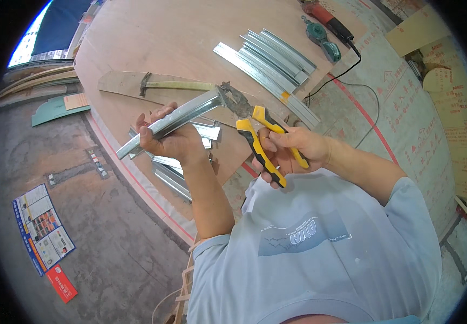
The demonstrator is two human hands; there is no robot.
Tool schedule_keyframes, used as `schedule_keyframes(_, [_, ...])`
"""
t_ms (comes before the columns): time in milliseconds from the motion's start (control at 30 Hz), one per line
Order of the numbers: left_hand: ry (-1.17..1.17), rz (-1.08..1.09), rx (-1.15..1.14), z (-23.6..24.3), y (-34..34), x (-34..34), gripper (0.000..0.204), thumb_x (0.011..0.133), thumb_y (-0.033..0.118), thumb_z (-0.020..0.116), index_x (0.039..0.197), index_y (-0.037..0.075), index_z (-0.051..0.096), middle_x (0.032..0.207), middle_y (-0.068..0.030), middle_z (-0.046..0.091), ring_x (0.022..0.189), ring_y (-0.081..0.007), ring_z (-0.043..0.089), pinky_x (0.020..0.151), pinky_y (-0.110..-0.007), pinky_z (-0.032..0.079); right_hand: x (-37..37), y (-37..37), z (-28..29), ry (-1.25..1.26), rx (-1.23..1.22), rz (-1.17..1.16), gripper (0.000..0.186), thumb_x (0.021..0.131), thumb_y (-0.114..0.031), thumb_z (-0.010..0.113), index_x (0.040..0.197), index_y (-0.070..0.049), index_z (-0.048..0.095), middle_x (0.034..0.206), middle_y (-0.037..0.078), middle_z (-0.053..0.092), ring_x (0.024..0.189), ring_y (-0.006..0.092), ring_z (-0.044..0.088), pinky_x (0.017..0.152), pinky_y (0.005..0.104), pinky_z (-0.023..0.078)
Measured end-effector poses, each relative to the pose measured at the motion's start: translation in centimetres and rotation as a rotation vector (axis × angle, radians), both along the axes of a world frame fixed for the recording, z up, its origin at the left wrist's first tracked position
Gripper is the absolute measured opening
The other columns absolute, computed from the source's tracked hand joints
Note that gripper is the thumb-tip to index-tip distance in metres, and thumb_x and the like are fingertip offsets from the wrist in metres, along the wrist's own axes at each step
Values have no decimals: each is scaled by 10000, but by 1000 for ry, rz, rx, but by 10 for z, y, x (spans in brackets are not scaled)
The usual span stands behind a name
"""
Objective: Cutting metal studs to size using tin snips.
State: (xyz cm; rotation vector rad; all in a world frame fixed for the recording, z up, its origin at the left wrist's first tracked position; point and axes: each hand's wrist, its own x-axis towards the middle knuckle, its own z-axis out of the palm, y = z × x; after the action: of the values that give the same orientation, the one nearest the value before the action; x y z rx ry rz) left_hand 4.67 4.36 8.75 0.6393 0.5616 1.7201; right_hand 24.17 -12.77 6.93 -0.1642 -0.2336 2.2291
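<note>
My left hand (171, 137) is closed around a short galvanized metal channel (182, 114), which slants up to the right. In my right hand (298, 148) are combination pliers (266, 154) with yellow and black handles, spread apart. The pliers' dark jaws (233, 100) are at the upper end of the channel; whether they grip its edge I cannot tell. Beneath my left hand, more cut metal channel pieces (171, 175) lie on the plywood board, partly hidden by my forearm. A hammer (179, 85) with a pale yellow handle lies just beyond the channel.
Several long metal channels (268, 62) lie on the plywood board (152, 38). A red and black angle grinder (328, 21) with a black cord and a green tool (319, 38) are at the far right. Printed sheets (43, 229) lie on the concrete floor at left.
</note>
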Motion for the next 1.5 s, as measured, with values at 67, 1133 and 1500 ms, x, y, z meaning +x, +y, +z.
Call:
schedule_keyframes(67, [-27,-15,8,-2,1,-1,348,806,334,710,1085,155,602,714,-34,621,722,-196,671,834,-429,577,-2,-4,3,-8,-29,-14,346,1110,-399,423,947,-95,442,1055,169,646,926,302,678,813,483,585])
schedule_keyframes(1133, [-272,45,-266,-16,20,4,289,782,285,726,915,64,597,853,-121,625,918,-328,667,992,-522,554,-21,7,-15,74,-298,21,371,1101,-474,397,1047,-125,510,1010,104,581,830,223,587,720,421,529])
schedule_keyframes(1500, [-50,171,-305,-57,61,-75,300,839,287,737,994,68,603,997,-95,630,964,-278,641,949,-476,557,6,5,-24,26,-205,186,385,1099,-423,427,1135,-68,572,1267,262,614,1111,349,661,928,574,560])
